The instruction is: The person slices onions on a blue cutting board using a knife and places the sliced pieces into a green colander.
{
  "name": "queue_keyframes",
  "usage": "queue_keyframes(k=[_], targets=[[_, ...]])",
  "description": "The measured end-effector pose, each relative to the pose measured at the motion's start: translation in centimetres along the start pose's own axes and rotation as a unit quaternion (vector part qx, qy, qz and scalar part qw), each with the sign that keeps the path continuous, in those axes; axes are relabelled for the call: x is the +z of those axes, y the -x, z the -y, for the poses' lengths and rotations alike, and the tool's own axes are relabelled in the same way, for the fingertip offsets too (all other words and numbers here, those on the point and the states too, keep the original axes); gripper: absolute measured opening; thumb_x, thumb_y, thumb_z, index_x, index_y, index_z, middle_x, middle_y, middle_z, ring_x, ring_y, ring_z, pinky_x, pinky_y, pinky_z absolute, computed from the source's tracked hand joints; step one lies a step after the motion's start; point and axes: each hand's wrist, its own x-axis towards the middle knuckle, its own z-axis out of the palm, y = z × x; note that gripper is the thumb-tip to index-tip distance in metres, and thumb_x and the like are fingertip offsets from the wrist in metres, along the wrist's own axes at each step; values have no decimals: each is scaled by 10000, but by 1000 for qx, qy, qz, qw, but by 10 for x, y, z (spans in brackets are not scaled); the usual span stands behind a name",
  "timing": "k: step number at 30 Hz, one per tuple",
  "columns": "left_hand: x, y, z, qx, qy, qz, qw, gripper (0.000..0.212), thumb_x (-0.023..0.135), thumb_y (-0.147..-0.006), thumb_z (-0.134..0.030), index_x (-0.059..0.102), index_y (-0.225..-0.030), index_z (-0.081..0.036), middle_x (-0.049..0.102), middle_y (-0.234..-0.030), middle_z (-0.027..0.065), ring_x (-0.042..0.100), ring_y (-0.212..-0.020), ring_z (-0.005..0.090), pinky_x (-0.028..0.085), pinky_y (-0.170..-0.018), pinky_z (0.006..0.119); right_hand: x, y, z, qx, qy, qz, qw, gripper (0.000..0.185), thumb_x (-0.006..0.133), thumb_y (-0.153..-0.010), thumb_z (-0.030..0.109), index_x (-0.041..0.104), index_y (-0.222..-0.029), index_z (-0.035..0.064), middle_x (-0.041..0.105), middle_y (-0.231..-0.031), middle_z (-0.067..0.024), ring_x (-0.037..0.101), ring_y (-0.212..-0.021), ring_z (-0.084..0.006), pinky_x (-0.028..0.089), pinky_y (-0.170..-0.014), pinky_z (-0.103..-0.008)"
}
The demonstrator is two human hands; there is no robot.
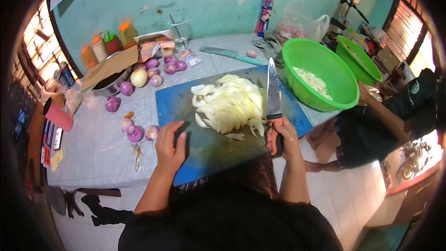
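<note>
A kitchen knife [274, 94] with an orange and black handle is gripped in my right hand [288, 139], its blade pointing away from me over the right part of the cutting board. My left hand [170, 148] is empty at the left edge of the blue cutting board [216, 153], thumb apart from the fingers. Sliced pale onion [230, 106] lies heaped mid-board, with a few loose slivers [235, 136] on the near side. Just right of the board stands a green colander [320, 73] with sliced onion [313, 82] inside.
Purple-skinned onions [135, 134] and a peeled onion [139, 77] lie left of the board. Behind it rests a turquoise-handled knife [230, 55]. Sauce bottles [112, 43] and a metal bowl [113, 83] partly covered by cardboard stand back left. Another person's arm [386, 115] reaches in at right.
</note>
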Motion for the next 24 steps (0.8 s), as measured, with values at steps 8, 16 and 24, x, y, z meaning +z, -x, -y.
queue_keyframes(k=[8, 16, 24], targets=[[-15, 30, -59, 50, -57, 239, 968, 376, 664, -770, -119, 572, -1121, -21, 574, -1139, 182, 531, -1076, 381, 387, -963, 496, -11, 1, -8, 4, -14, 5, 1000, 246, 573, -876, 208, 462, -1034, 56, 546, -659, -104, 521, -469, -186, 419, -391, -288], [-13, 50, -55, 70, -100, 188, 975, 356, 668, -749, -104, 591, -1090, -38, 566, -1137, 151, 518, -1107, 357, 309, -1030, 555, -22, 7, 6, -5, 26, 11, 1000, 297, 602, -838, 155, 459, -1053, 8, 559, -658, -121, 557, -490, -202, 421, -416, -289], [-10, 37, -37, 51, -97, 156, 982, 286, 636, -754, -55, 605, -1035, -12, 615, -1046, 155, 574, -1018, 339, 350, -1008, 533, -35, 27, 11, -162, 459, -167, 857, 232, 663, -826, 230, 547, -894, 41, 594, -737, -111, 610, -669, -275, 465, -611, -362]])
